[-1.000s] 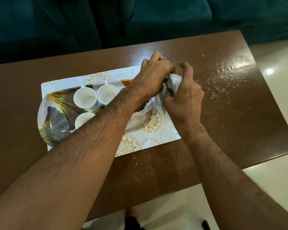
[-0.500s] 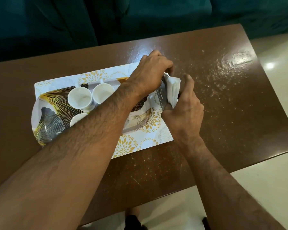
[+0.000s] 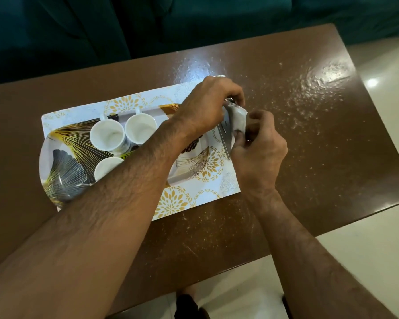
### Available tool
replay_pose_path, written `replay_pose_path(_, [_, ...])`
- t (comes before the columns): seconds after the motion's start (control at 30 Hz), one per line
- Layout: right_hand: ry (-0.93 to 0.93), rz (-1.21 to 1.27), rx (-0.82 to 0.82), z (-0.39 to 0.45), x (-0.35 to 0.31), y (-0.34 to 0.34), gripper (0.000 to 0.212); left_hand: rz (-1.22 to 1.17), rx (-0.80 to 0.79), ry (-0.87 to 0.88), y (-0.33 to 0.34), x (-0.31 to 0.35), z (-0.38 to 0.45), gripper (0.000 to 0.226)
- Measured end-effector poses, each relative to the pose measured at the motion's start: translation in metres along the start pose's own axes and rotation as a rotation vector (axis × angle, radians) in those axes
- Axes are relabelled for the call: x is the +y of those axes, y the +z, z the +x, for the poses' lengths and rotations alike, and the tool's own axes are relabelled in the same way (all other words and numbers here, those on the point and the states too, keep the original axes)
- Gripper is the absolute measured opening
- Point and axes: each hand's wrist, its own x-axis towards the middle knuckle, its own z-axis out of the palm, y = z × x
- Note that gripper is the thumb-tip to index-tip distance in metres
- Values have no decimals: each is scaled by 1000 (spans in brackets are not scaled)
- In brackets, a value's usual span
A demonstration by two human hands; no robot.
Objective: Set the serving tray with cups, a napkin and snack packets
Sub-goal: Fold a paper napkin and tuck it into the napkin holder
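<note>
A white serving tray (image 3: 62, 166) with gold and black leaf prints lies on a white placemat (image 3: 177, 203) with gold flowers. Three white cups stand on the tray: one at the back left (image 3: 106, 134), one beside it (image 3: 139, 126), and one in front (image 3: 106, 168) partly hidden by my left forearm. My left hand (image 3: 207, 107) and my right hand (image 3: 258, 153) meet at the tray's right end. Both grip a folded white napkin (image 3: 237, 118) standing in a thin metal holder (image 3: 226, 137). I see no snack packets apart from a sliver of yellow-green label (image 3: 127, 155) behind the cups.
The brown wooden table (image 3: 309, 157) is glossy with pale specks. A dark teal sofa (image 3: 148, 24) runs along its far side. Pale tiled floor (image 3: 378, 249) lies to the right and in front, where my feet show under the near edge.
My right hand has shifted its grip from the napkin's side to its lower front edge. My left hand stays on the napkin's top. The view has drifted slightly.
</note>
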Motion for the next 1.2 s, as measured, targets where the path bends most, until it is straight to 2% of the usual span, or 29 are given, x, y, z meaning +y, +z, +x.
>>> replay_pose_path(0.13, [19, 37, 86, 0, 2, 7, 28, -29, 7, -1, -3, -2, -3, 55])
replay_pose_path(0.3, [28, 45, 36, -1, 8, 15, 18, -42, -44, -11, -5, -2, -3, 57])
replay_pose_path(0.57, [10, 14, 32, -4, 15, 15, 14, -46, -50, -27, -4, 0, -8, 50])
replay_pose_path(0.8, [23, 3, -17, -2, 12, 13, 16, -48, -28, -22, -2, 2, -12, 45])
replay_pose_path(0.97, [26, -12, -14, -2, 9, 7, 26, -35, -15, -16, -3, 5, -21, 53])
replay_pose_path(1.2, [-180, -122, 80, -15, -19, 5, 34, 90, 124, -56, -14, 2, -57, 49])
